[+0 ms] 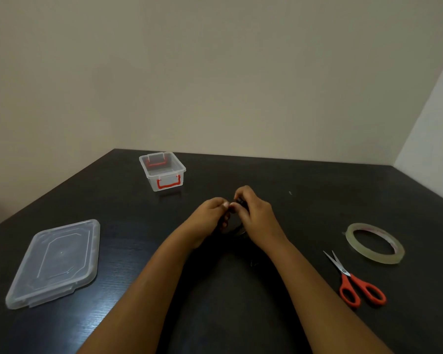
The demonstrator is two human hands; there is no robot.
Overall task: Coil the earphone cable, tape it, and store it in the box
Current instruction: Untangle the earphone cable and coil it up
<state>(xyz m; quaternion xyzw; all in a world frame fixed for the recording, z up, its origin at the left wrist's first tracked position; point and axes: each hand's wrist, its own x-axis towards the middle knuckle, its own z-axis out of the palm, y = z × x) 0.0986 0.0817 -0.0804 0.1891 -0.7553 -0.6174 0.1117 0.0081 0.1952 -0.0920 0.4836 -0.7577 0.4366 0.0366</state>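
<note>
One dark, wood-grained desk (pixel 292 180) fills the lower half of the view and meets a plain wall at 12 o'clock. One clear, flat rectangular plastic lid (pixel 54 261) lies at 8 o'clock from the hands, well apart from them. One small clear plastic box (pixel 152 185) with two red clip handles stands open at 11 o'clock, apart from its lid. One roll of clear sticky tape (pixel 374 258) lies flat at 3 o'clock; red print runs round its inner core, too small to read. One pair of scissors with orange-red handles (pixel 348 275) lies at 4 o'clock, just beside the roll, with its blades slightly parted and pointing to 11 o'clock. No other writing or brand shows.

Near the middle of the desk the left hand (pixel 207 215) and the right hand (pixel 256 213) meet fingertip to fingertip, fingers curled. Both pinch the thin black earphone cable (pixel 240 201), which shows only as a dark bunch between the fingers and below the right palm; how many turns it has cannot be told.
</note>
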